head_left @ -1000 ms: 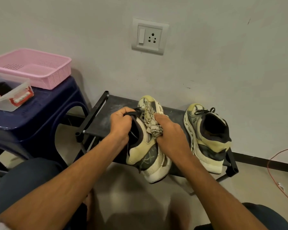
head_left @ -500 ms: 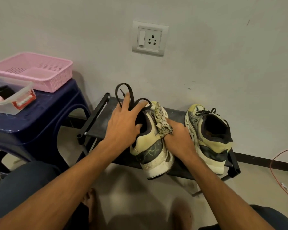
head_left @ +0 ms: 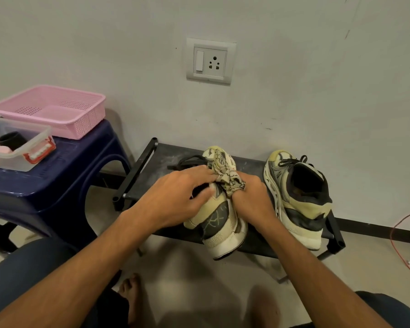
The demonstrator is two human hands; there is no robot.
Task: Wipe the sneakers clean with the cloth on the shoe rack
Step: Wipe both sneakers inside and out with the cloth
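Two cream and black sneakers stand on the low black shoe rack against the wall. The left sneaker has its heel hanging over the rack's front edge. My left hand lies over its opening, fingers spread, thumb on the collar. My right hand grips a bunched patterned cloth against the sneaker's upper. Its black laces lie loose on the rack behind my left hand. The right sneaker stands untouched beside my right hand.
A dark blue plastic stool stands left of the rack, carrying a pink basket and a clear box with a red clasp. A wall socket sits above. A red cable trails on the floor at right. My bare foot is below.
My left hand has let the black laces drop onto the rack and moved down onto the sneaker's opening. The right hand has kept the cloth pressed on the upper.
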